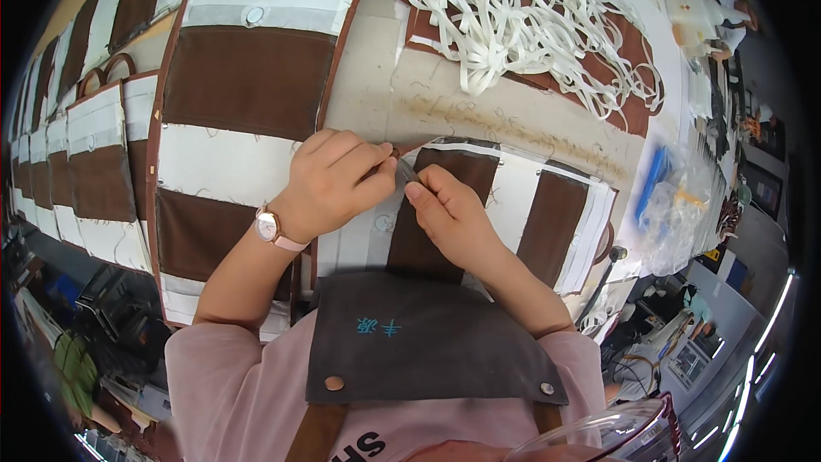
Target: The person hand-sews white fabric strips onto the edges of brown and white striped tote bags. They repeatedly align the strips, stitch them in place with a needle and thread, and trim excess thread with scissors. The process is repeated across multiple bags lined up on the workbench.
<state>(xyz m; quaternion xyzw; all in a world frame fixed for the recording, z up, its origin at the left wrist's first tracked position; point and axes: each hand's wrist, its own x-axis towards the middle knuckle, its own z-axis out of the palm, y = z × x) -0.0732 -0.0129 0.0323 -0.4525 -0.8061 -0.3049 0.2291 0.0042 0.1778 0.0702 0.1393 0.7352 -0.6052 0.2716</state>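
My left hand [333, 180], watch on its wrist, pinches the brown edging [412, 149] at the upper corner of a brown-and-white striped fabric bag panel [524, 205]. My right hand [445, 210] is closed on a small grey metal tool [405, 171], held against that corner just beside my left fingers; the tool's exact kind is hard to make out. The panel lies crosswise in front of me, with white tape along its upper edge. A taller striped bag [239, 77] lies to its left.
Piled striped bags [98, 175] fill the left. A tangle of white tape [505, 17] lies on brown fabric at the top. Plastic bags [676, 218] and a blue item [652, 180] are on the right of the worktable [359, 94]. Other people [693, 312] appear at both edges.
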